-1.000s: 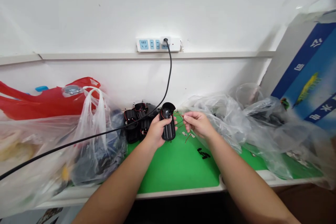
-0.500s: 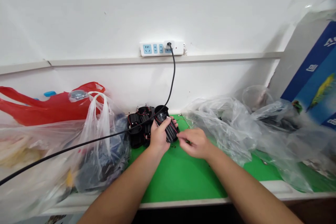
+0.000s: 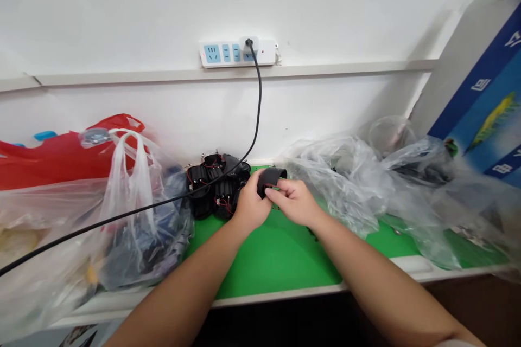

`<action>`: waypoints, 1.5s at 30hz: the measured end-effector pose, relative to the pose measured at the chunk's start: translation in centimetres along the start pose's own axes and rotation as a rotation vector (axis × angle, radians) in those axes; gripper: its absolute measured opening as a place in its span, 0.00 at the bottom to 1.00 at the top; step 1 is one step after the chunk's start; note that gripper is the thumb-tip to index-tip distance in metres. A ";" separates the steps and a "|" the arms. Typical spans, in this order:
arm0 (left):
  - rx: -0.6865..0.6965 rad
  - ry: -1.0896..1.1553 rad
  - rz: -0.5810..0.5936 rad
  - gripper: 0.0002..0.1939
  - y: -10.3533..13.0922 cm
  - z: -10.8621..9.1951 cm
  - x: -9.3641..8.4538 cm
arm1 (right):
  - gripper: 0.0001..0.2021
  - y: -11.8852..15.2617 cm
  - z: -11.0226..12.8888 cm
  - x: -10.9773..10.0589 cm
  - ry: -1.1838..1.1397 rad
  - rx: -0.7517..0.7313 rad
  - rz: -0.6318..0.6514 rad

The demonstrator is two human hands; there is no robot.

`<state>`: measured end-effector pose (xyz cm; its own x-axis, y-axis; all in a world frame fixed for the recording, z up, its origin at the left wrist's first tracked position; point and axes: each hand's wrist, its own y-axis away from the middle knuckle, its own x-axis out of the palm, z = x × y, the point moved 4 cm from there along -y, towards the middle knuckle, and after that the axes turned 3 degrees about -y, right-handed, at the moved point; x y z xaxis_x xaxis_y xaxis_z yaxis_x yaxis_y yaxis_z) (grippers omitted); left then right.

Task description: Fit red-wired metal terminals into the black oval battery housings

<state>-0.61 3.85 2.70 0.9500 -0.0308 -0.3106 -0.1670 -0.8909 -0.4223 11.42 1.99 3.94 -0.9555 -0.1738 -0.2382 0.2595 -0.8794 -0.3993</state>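
A black, tube-like plastic housing (image 3: 268, 178) is in my left hand (image 3: 251, 207), tilted a little above the green mat (image 3: 280, 260). The fingers of that hand wrap its left side. My right hand (image 3: 296, 201) is closed at the housing's near right edge, thumb and fingers together, with a bit of red wire by the thumb tip. What it pinches is hidden. To the left stands a cluster of similar black housings (image 3: 199, 181) with thin red wires, several of them close together against the wall.
A black cable (image 3: 258, 108) runs from the power strip (image 3: 211, 54) across the housings to the left. Clear plastic bags (image 3: 345, 184) lie on the right, by a blue printed box (image 3: 488, 114). A white bag (image 3: 126, 217) and red bag (image 3: 61, 160) are on the left.
The housing has been turned in my left hand, so its open end now faces right. My right hand has moved up against it. The view has shifted slightly.
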 end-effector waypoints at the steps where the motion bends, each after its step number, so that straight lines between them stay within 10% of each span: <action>1: 0.005 -0.027 0.030 0.28 0.1 0.0 0.2 | 0.14 0.0 -0.1 0.2 -0.030 0.013 0.015; 9: -0.113 0.266 0.062 0.23 -0.1 -0.2 0.6 | 0.17 -0.1 -1.4 -0.1 -0.366 0.193 -0.144; 17: -0.350 0.568 0.105 0.23 0.4 -0.1 1.5 | 0.18 0.1 -0.8 -0.9 -0.043 0.134 -0.310; 24: -0.519 0.764 0.114 0.18 0.0 -0.2 0.7 | 0.21 -0.8 -1.3 -6.4 -0.076 0.196 -0.422; 26: -0.519 0.799 0.124 0.18 -0.2 -0.1 0.5 | 0.20 -1.0 -1.4 -7.7 0.154 0.224 -0.283; 32: -0.522 0.893 0.088 0.17 -0.7 0.1 -0.1 | 0.17 1.3 -3.2 -7.1 0.701 0.478 0.726; 45: -0.509 0.894 0.100 0.17 -0.3 0.0 -0.4 | 0.18 2.0 -5.0 -5.8 0.837 0.614 0.849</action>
<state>-0.91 4.12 2.97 0.8215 -0.2553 0.5099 -0.3222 -0.9456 0.0457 18.13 3.49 0.12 -0.1013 -0.6337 -0.7669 0.4104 -0.7289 0.5480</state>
